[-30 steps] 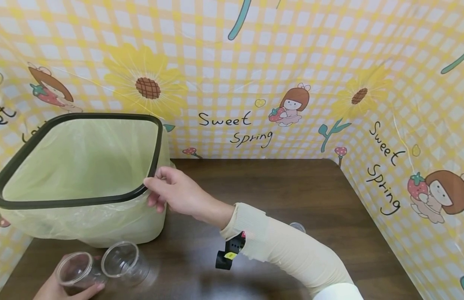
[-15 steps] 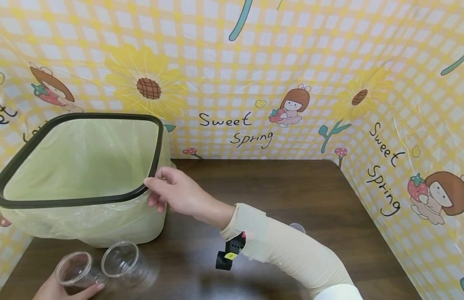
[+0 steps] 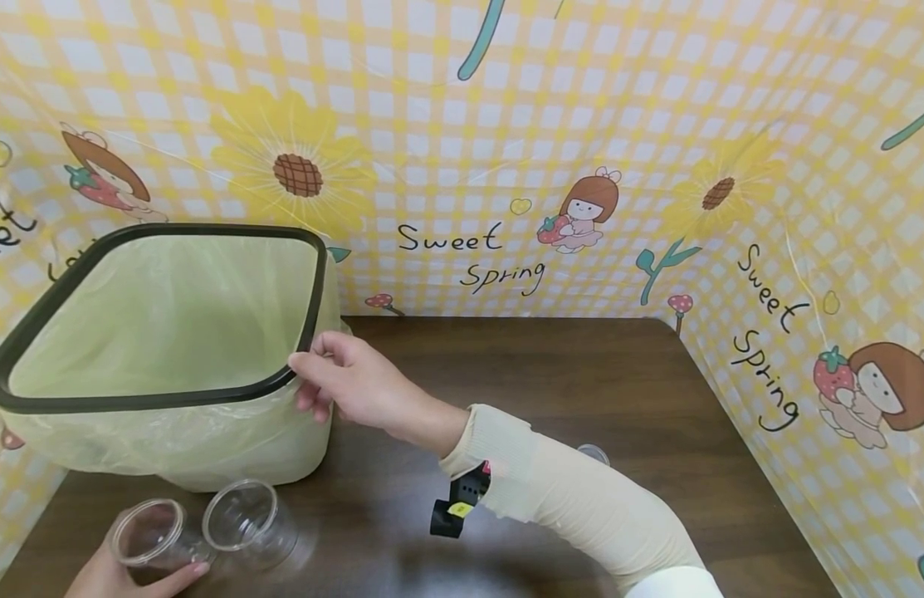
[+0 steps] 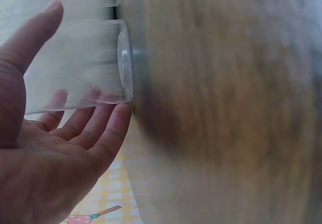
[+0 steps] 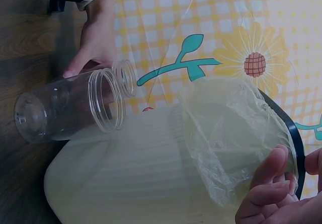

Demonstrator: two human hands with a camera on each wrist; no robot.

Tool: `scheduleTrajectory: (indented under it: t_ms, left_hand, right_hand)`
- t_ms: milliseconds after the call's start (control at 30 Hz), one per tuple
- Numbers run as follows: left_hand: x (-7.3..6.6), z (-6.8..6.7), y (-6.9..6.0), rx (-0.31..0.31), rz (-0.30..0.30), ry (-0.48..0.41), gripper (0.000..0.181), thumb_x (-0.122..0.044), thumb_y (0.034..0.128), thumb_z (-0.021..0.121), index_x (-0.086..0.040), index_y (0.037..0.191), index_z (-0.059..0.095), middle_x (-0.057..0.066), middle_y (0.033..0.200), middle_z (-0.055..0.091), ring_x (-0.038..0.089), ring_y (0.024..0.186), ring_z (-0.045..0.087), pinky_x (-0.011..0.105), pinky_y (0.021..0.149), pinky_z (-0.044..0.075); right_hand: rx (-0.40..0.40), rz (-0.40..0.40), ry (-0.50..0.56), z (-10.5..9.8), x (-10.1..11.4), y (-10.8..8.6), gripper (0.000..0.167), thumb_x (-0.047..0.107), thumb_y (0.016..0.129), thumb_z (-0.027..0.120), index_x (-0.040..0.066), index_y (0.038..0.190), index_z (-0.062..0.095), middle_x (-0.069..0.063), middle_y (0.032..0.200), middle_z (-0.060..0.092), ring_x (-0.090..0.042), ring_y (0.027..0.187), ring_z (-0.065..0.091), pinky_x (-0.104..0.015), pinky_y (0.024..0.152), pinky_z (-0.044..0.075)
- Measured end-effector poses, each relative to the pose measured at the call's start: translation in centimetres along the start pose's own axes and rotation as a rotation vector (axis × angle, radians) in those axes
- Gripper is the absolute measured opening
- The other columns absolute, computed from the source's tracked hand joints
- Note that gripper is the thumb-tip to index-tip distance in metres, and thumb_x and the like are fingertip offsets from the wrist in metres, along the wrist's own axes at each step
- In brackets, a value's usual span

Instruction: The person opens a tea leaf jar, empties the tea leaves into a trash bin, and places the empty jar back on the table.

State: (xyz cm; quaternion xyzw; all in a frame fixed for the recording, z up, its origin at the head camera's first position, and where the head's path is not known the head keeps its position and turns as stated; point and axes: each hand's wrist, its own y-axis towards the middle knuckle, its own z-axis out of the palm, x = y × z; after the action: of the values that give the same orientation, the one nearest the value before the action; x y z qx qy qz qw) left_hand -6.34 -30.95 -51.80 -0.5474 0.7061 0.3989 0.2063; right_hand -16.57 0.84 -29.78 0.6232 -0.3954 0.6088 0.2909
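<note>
My left hand curls round a clear plastic jar at the lower left, thumb in front and fingers behind. A second clear jar stands just right of it, its open mouth upward. In the left wrist view, the fingers show near the jar's base. My right hand pinches the black rim of a trash bin at its near right corner. In the right wrist view, thumb and fingers lie on opposite sides of the rim, beside the thin pale yellow bag folded over it.
A small clear round object is partly hidden behind the right sleeve. The dark wooden table ends at walls of yellow checked cloth. The bin fills the table's left side.
</note>
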Motion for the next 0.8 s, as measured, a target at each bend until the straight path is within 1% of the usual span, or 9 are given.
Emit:
scheduleTrajectory:
  t_ms: [100,167,267,333,400,500,600,700,800]
  left_hand:
    - [-0.4,-0.1,0.0,-0.014,0.021,-0.016,0.074,0.007,0.0469,0.098,0.001,0.110,0.060,-0.014,0.095,0.065,-0.006,0.085,0.059,0.003,0.076,0.041]
    - [-0.8,0.0,-0.4,-0.043,0.002,-0.010,0.080,0.006,0.0471,0.098,0.001,0.116,0.059,-0.017,0.101,0.064,-0.008,0.089,0.058,0.003,0.078,0.040]
    - [-0.7,-0.3,-1.1,-0.069,-0.074,0.013,0.087,0.003,0.0518,0.098,0.000,0.125,0.053,-0.025,0.107,0.059,-0.013,0.093,0.054,0.002,0.078,0.038]
    - [-0.3,-0.7,-1.5,-0.080,-0.116,0.025,0.087,0.003,0.0580,0.096,-0.014,0.130,0.050,-0.033,0.112,0.052,-0.016,0.095,0.050,0.001,0.076,0.037]
    - [0.3,-1.1,-1.4,-0.079,-0.109,0.011,0.086,0.007,0.0637,0.091,-0.027,0.130,0.048,-0.034,0.113,0.051,-0.018,0.095,0.050,0.001,0.075,0.037]
    - [0.5,-1.8,-1.1,-0.096,-0.022,-0.037,0.091,0.017,0.0721,0.078,-0.038,0.135,0.041,-0.032,0.121,0.050,-0.017,0.103,0.050,0.001,0.081,0.037]
    - [0.0,-2.5,-0.8,-0.098,0.070,-0.063,0.079,0.023,0.0779,0.065,-0.018,0.142,0.045,-0.027,0.130,0.050,-0.014,0.113,0.049,0.001,0.089,0.036]
    - [-0.6,-3.0,-0.5,-0.080,0.125,-0.076,0.069,0.025,0.0801,0.057,-0.001,0.143,0.044,-0.022,0.135,0.050,-0.010,0.116,0.051,0.002,0.093,0.037]
    - [-0.7,-3.4,-0.3,-0.075,0.159,-0.100,0.066,0.026,0.0809,0.053,0.006,0.143,0.041,-0.017,0.137,0.052,-0.008,0.119,0.051,0.003,0.094,0.037]
  right_hand:
    - [0.002,0.001,0.000,0.0,0.0,0.0,0.025,0.022,0.106,0.056,0.009,0.086,0.052,0.000,0.070,0.064,-0.012,0.056,0.056,-0.020,0.047,0.035]
    - [0.002,0.001,0.001,0.0,0.0,0.0,0.025,0.022,0.106,0.056,0.009,0.086,0.052,0.000,0.070,0.064,-0.012,0.056,0.056,-0.020,0.047,0.035]
    - [0.003,0.000,0.003,0.0,0.0,0.0,0.025,0.022,0.106,0.056,0.008,0.086,0.052,0.000,0.070,0.064,-0.012,0.056,0.056,-0.020,0.047,0.034]
    - [0.003,-0.001,0.004,0.0,0.0,0.0,0.025,0.022,0.106,0.055,0.008,0.085,0.052,0.000,0.070,0.064,-0.012,0.055,0.056,-0.020,0.046,0.034]
    - [0.004,-0.002,0.004,0.0,0.0,0.0,0.025,0.022,0.106,0.055,0.009,0.085,0.051,0.000,0.070,0.064,-0.012,0.055,0.055,-0.020,0.046,0.034]
    - [0.005,-0.002,0.007,-0.1,0.1,0.0,0.025,0.022,0.106,0.055,0.009,0.085,0.051,0.000,0.070,0.064,-0.012,0.055,0.055,-0.020,0.046,0.033]
    - [0.007,-0.002,0.009,-0.1,0.1,0.0,0.025,0.022,0.106,0.055,0.008,0.085,0.051,0.000,0.070,0.064,-0.012,0.055,0.055,-0.020,0.046,0.032]
    - [0.007,-0.002,0.011,-0.1,0.0,0.0,0.025,0.021,0.106,0.055,0.008,0.085,0.051,0.000,0.069,0.064,-0.012,0.055,0.055,-0.020,0.046,0.032]
    - [0.007,-0.003,0.008,0.0,0.0,0.1,0.025,0.021,0.106,0.055,0.008,0.085,0.051,0.000,0.069,0.064,-0.012,0.055,0.055,-0.020,0.046,0.033]
